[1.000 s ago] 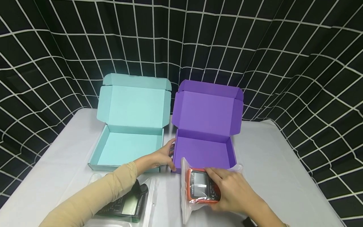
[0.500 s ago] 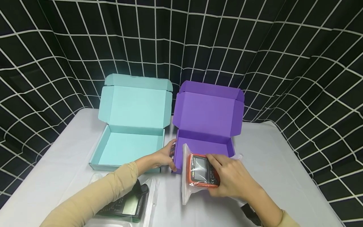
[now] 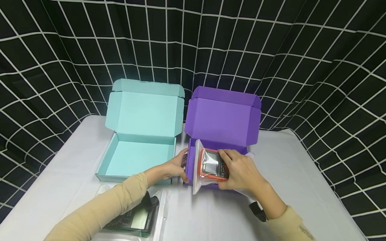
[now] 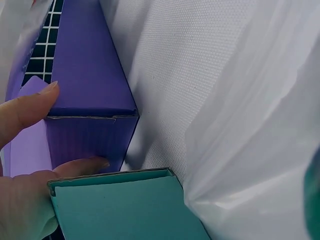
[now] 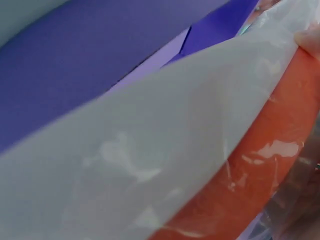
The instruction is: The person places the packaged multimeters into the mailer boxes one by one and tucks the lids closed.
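Observation:
A red-orange multimeter [image 3: 211,164] with a dark face lies tilted inside a clear zip bag [image 3: 197,175]. My right hand [image 3: 241,170] grips it from the right, above the near part of the open purple box [image 3: 221,118]. Through the plastic, the right wrist view shows the orange edge of the multimeter [image 5: 250,172] beside the purple box wall [image 5: 90,65]. At the box's near left corner, my left hand [image 3: 174,166] holds the side, with the thumb [image 4: 32,110] at the rim and a finger on the wall.
An open teal box [image 3: 141,155] stands just left of the purple one. A second bagged device, dark green and black with a screen [image 3: 139,219], lies at the near left, partly under the left sleeve [image 3: 102,207]. A dark strap-like item [image 3: 258,211] hangs below the right wrist.
My right hand has carried the bagged multimeter forward, from in front of the purple box to over its near part. The left hand has stayed at the box's corner.

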Tool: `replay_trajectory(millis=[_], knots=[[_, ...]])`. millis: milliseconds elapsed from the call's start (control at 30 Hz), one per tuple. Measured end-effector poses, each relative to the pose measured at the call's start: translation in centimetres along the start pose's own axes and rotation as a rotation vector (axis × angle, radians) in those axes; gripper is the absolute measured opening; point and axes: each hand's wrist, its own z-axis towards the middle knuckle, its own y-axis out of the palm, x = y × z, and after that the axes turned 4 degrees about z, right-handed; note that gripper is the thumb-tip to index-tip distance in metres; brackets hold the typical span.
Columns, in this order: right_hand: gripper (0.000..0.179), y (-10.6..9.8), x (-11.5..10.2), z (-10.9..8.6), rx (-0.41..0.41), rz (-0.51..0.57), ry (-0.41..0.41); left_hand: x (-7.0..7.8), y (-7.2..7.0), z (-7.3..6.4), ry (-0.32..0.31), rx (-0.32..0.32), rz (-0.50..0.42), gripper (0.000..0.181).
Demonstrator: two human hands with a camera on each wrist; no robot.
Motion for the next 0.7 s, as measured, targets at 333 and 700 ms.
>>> replay_trajectory(millis=[333,700], knots=[[0.09,1.5,1.6,1.4,-0.081,0.028,0.035,-0.1,0.2,0.0,-0.002,0.004,-0.009,0.124],[0.092,2.7,3.0,3.5,-0.182,0.069,0.071,0.1,0.1,-0.1,-0.018,0.002,0.0,0.124]])
